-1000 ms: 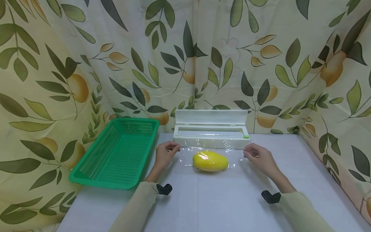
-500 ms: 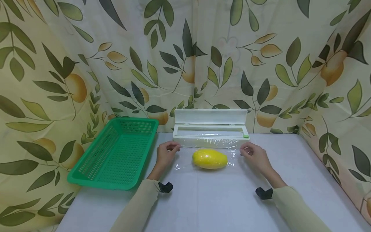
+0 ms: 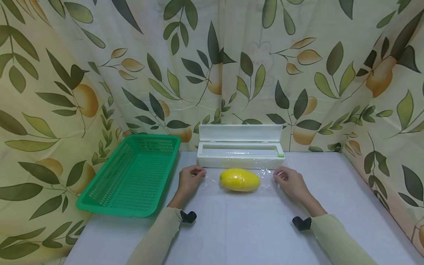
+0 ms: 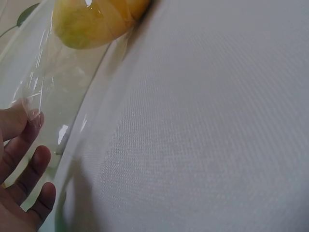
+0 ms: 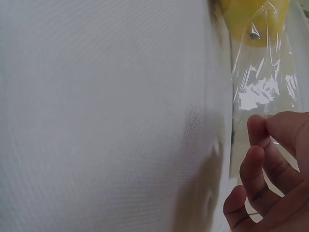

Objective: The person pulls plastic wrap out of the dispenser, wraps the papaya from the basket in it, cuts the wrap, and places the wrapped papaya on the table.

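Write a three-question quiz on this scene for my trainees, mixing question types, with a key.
1. What do the left hand and right hand both pinch?
2. True or false: the lid of the white box stands open.
3. In the head view, where is the green basket relative to the yellow fruit? (a) left (b) right (c) underneath

Key: 1. clear film; 2. true; 3. a

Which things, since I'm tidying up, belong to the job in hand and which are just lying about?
Likely in use:
clear film, pinched by left hand and right hand
yellow fruit
open white box

Seemingly lying about:
green basket
patterned curtain, backdrop only
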A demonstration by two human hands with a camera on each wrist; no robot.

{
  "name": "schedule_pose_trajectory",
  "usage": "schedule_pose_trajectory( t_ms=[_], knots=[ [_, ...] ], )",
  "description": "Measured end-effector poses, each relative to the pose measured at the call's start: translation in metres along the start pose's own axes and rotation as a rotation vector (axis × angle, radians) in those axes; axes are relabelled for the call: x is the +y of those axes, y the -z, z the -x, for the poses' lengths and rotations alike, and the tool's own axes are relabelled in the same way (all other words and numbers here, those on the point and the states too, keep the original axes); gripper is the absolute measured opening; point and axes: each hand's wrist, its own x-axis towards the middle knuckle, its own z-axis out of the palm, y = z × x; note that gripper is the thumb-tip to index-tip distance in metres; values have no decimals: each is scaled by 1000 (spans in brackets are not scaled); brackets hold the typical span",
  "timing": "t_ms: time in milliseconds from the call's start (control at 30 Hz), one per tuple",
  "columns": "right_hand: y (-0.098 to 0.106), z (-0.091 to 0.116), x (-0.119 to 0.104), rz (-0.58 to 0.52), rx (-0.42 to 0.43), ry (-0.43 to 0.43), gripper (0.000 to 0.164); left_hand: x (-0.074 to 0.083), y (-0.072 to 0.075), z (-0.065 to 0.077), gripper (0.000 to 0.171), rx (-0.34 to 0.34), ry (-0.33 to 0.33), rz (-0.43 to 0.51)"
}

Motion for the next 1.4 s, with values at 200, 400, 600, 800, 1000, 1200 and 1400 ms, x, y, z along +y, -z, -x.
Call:
schedule_pose_trajectory(
  t_ms=[200,400,600,800,1000,1200,1400],
  knots=[
    [-3,0,0,-4,-11,4,7,-2,1,1,8,-3,2,7],
    [-4,3,-3,7,-2,21,6,-6,1,2,5,-29,-3,-6],
    [-5,4,-3,12,-28,4,7,-7,0,3,5,-40,-38,-1],
    [-3,2,-3,34,-12,58,10,-3,2,0,6,-28,-44,12],
    [1,3,-6,39,-19,80,6,-1,7,-1,6,-41,-55,10],
    [2,5,-7,36,0,102,12,-1,9,0,4,-58,-65,20],
    [2,5,-7,39,-9,96,16,0,10,0,3,-66,-52,-2]
  ],
)
